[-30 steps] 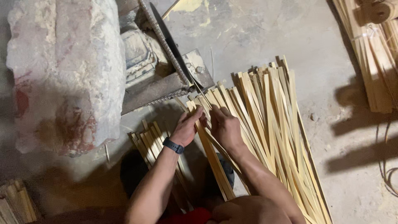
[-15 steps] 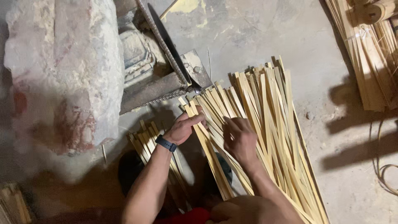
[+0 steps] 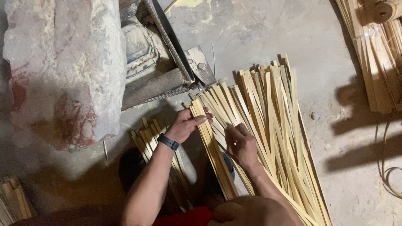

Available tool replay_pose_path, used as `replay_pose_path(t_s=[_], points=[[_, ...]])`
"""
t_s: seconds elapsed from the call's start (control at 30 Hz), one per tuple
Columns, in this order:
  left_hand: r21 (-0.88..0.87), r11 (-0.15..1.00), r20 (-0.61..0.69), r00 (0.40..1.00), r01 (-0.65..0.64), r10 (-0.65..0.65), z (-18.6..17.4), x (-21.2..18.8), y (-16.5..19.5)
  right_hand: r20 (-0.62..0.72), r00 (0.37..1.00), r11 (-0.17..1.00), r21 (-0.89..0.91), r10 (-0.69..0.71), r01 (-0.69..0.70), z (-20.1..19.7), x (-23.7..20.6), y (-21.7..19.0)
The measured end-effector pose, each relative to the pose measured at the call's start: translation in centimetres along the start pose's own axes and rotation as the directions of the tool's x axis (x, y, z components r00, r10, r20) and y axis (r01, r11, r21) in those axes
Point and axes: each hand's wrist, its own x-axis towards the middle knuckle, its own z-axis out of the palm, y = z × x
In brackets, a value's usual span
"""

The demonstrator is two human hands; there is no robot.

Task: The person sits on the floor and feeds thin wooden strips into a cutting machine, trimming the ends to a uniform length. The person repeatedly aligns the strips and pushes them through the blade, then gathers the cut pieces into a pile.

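At centre frame, the left hand (image 3: pixel 186 125) lies flat, its grip released, fingers extended on the fanned pile of pale yellow split bamboo strips (image 3: pixel 272 125) spread over the grey concrete floor (image 3: pixel 326 62). The right hand (image 3: pixel 240 144) curls loosely among the strips; whether its grip grasps one cannot be told. A red-stained pale stone block (image 3: pixel 63 71) fills the upper left.
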Motion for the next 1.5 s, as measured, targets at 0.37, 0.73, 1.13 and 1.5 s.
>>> replay_pose_path(t_s=[0.37,0.73,1.13,1.5], points=[[-0.039,0.997,-0.344,0.936,0.062,-0.072,-2.6,1.5,-4.3,0.067,0.998,0.998,-0.055,-0.002,0.006,3.6,7.5,-3.0],[-0.083,0.993,-0.230,0.971,-0.087,0.066,0.4,1.9,-1.3,-0.020,0.986,0.943,-0.296,-0.163,0.150,-1.5,1.5,-1.8],[0.127,0.991,-0.165,0.986,0.048,-0.027,-1.0,1.1,-0.7,0.186,0.981,0.998,-0.036,0.054,-0.048,4.3,7.5,-1.1],[0.178,0.983,-0.260,0.961,-0.044,0.090,-1.4,1.9,-2.0,0.254,0.947,0.970,-0.193,0.197,-0.150,0.1,5.3,-1.9]])
